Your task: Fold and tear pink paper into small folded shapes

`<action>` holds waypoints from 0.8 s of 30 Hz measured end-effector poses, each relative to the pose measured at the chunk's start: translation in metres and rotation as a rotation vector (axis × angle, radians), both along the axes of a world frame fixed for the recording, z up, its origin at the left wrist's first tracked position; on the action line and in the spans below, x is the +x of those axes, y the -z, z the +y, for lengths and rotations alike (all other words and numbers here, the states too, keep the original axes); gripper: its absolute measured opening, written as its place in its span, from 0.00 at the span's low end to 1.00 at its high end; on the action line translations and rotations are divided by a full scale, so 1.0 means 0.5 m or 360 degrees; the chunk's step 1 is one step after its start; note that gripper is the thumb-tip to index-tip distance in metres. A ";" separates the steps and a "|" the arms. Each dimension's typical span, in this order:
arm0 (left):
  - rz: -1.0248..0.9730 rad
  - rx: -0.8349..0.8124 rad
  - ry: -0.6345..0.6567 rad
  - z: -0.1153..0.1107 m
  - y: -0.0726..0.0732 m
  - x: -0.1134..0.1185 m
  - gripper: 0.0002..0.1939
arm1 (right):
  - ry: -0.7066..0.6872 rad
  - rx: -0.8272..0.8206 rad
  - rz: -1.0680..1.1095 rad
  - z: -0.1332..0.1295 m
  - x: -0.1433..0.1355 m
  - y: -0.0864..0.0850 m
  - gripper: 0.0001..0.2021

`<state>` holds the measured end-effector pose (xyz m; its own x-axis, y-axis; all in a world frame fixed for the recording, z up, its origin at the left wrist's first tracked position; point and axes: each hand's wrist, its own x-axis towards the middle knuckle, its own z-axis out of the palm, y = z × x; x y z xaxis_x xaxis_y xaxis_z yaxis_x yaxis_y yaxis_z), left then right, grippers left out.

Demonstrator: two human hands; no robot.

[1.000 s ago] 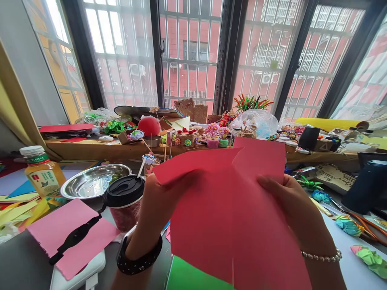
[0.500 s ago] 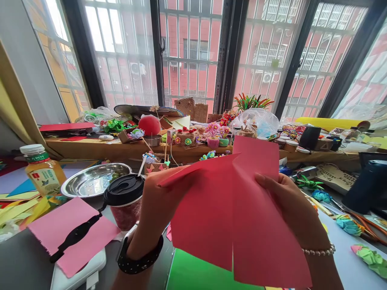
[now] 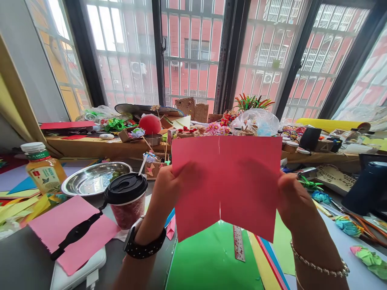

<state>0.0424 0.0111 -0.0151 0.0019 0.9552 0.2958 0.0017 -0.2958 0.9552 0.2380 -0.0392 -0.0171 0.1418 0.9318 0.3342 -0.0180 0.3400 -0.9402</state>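
A red sheet of paper [image 3: 208, 189] is held up in front of me, with a crease down its middle and small slits along that crease near the top and bottom edges. My left hand [image 3: 169, 189] is closed on its left edge, most of the fingers hidden behind the paper. On the opposite edge, my right hand [image 3: 292, 197] grips it, with its other fingers also out of sight. Below the sheet lies a green sheet [image 3: 202, 262], and a patterned ruler [image 3: 238, 243] rests on it.
Left of my hands stand a lidded paper cup [image 3: 127, 201], a steel plate [image 3: 81, 181] holding green fruit and a juice bottle [image 3: 45, 169]. Pink paper [image 3: 81, 213] lies over a white device [image 3: 75, 278]. Crafts crowd the windowsill [image 3: 75, 147]; crumpled paper pieces [image 3: 347, 225] lie to the right.
The red sheet has turned from a tilted, bent position to spread nearly flat and facing me. My right hand has shifted to its right edge. The ruler has come into view.
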 end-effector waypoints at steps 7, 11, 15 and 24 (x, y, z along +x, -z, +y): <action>-0.0327 -0.0199 0.0360 -0.006 -0.003 0.029 0.12 | -0.0278 0.0294 -0.0212 0.027 -0.027 0.020 0.32; -0.0382 -0.0188 0.0629 -0.013 0.003 0.039 0.11 | -0.0077 0.0121 -0.0169 0.039 -0.028 0.022 0.23; -0.0249 -0.0062 0.0674 -0.005 0.016 0.038 0.11 | 0.0025 -0.0043 -0.0037 0.037 -0.032 0.021 0.11; 0.0210 0.0706 -0.0268 0.000 -0.013 -0.007 0.20 | 0.0328 0.0241 -0.1051 0.034 -0.010 0.023 0.10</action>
<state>0.0388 0.0111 -0.0085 -0.0768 0.7275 0.6818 0.1972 -0.6592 0.7256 0.2332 -0.0222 -0.0285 0.0333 0.8443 0.5348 0.6187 0.4029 -0.6745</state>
